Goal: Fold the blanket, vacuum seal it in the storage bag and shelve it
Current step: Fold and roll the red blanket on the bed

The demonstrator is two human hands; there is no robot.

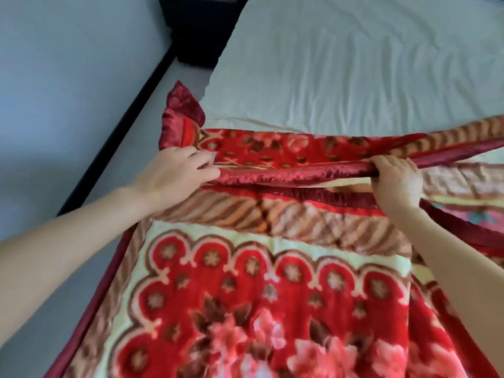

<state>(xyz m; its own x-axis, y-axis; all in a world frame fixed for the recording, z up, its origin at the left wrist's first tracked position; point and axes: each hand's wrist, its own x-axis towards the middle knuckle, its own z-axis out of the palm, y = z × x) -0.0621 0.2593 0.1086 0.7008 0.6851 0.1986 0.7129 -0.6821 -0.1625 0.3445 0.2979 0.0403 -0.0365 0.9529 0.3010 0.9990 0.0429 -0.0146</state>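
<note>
one blanket (261, 309), red with cream and brown flower patterns and a dark red satin border, lies on the bed (354, 72), covering its near part and reaching to the bed's left edge. its top portion is doubled over into a long band whose long axis runs across the bed from left to right, parallel to the near edge; the band's right end rises a little and runs out of the picture at the right. at the left end a corner of the border (184, 105) sticks up and points toward the far left corner of the bed.

two hands are on the fold. the left hand (177, 173) lies near the bed's left edge with its fingers curled onto the satin border where the layers meet; the grip there seems to pinch the edge, though the fingertips are partly hidden in the cloth. the right hand (396, 178) is farther right along the same band, its fingers wrapped over the rolled dark red edge and clenched around it, lifting it slightly off the layer beneath.

beyond the blanket the bed shows one wrinkled white sheet. left of the bed is pale floor (68, 77), and one dark box (201, 25) stands at the bed's far left corner.
</note>
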